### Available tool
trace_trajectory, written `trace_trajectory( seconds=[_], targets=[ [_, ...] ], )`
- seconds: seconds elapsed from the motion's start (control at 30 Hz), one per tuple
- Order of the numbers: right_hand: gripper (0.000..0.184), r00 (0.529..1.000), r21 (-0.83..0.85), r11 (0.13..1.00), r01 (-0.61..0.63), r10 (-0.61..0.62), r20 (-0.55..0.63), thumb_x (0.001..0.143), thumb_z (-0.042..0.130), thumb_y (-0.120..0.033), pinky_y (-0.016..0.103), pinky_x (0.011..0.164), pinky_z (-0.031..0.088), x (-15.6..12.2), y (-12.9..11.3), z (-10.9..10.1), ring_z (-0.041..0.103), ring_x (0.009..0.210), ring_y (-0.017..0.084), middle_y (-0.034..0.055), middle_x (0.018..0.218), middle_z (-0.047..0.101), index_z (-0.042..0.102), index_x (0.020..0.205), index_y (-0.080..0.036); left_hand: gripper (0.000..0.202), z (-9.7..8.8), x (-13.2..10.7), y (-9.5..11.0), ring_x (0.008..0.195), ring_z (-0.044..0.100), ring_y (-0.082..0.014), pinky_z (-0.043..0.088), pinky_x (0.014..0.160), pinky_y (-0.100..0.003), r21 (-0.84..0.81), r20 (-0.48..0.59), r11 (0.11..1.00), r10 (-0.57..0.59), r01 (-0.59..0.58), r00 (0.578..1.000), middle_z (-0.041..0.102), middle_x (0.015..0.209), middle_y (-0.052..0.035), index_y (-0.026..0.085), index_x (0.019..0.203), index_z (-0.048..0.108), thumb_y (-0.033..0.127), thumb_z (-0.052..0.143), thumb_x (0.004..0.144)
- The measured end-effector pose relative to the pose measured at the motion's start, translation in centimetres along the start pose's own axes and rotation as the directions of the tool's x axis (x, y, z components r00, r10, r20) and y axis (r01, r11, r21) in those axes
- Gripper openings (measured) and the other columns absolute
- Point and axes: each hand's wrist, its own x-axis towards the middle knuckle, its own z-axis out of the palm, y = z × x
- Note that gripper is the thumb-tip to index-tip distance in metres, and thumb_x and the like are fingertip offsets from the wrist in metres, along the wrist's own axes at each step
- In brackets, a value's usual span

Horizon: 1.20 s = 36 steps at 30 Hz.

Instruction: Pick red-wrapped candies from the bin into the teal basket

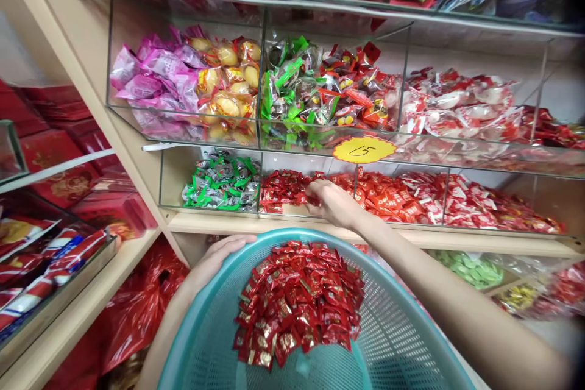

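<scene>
My left hand [218, 256] grips the far left rim of a teal mesh basket [388, 341] and holds it below the shelf. A heap of small red-wrapped candies [299, 301] lies in the basket. My right hand [333, 201] reaches into a clear shelf bin of the same red candies [286, 187], fingers curled down onto the pile. Whether the fingers hold any candy is hidden.
Clear bins line the shelves: green-wrapped sweets [222, 183] left of my right hand, more red candies [434, 201] to its right, pink and yellow sweets [183, 82] above. A yellow price tag [364, 149] hangs on the bin front. Red packets fill the left shelves [59, 170].
</scene>
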Motion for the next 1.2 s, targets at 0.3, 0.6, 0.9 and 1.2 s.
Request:
trace_trajectory(
  seconds=[0.3, 0.6, 0.9, 1.2],
  targets=[
    [0.015, 0.918, 0.304, 0.892, 0.335, -0.381, 0.106, 0.081, 0.056, -0.013, 0.029, 0.077, 0.042, -2.3, -5.8, 0.8, 0.055, 0.086, 0.016, 0.0063, 0.093, 0.061, 0.060, 0.095, -0.015, 0.029, -0.5, 0.0, 0.0, 0.111, 0.057, -0.0268, 0.039, 0.097, -0.035, 0.100, 0.083, 0.989, 0.100, -0.108, 0.992, 0.072, 0.109, -0.0041, 0.021, 0.094, 0.074, 0.037, 0.063, 0.073],
    [0.009, 0.837, 0.263, 0.865, 0.427, -0.488, 0.247, 0.080, 0.063, -0.021, 0.030, 0.078, 0.039, -1.3, -9.4, 3.3, 0.055, 0.090, 0.018, 0.0052, 0.097, 0.065, 0.063, 0.088, -0.018, 0.030, -0.5, 0.1, -0.3, 0.109, 0.060, -0.0272, 0.040, 0.097, -0.034, 0.009, 0.071, 0.996, 0.092, -0.093, 0.993, 0.072, 0.109, -0.0063, 0.018, 0.094, 0.074, 0.036, 0.066, 0.071],
    [0.009, 0.827, 0.115, 0.885, 0.450, -0.462, 0.320, 0.083, 0.059, -0.024, 0.033, 0.075, 0.036, -1.2, -9.8, 4.7, 0.052, 0.092, 0.021, 0.0066, 0.097, 0.064, 0.065, 0.088, -0.018, 0.027, -0.4, 0.1, -0.1, 0.108, 0.060, -0.0275, 0.041, 0.096, -0.036, 0.005, 0.079, 0.996, 0.083, -0.084, 0.993, 0.075, 0.102, -0.0053, 0.019, 0.087, 0.075, 0.037, 0.067, 0.068],
    [0.012, 0.838, 0.034, 0.903, 0.429, -0.412, 0.357, 0.085, 0.055, -0.019, 0.033, 0.078, 0.036, -1.3, -9.6, 5.0, 0.052, 0.093, 0.021, 0.0062, 0.089, 0.063, 0.065, 0.092, -0.020, 0.030, -0.4, 0.0, -0.3, 0.116, 0.055, -0.0266, 0.036, 0.102, -0.037, -0.031, 0.084, 0.996, 0.088, -0.085, 0.993, 0.072, 0.109, -0.0062, 0.019, 0.097, 0.073, 0.035, 0.065, 0.072]
  ],
)
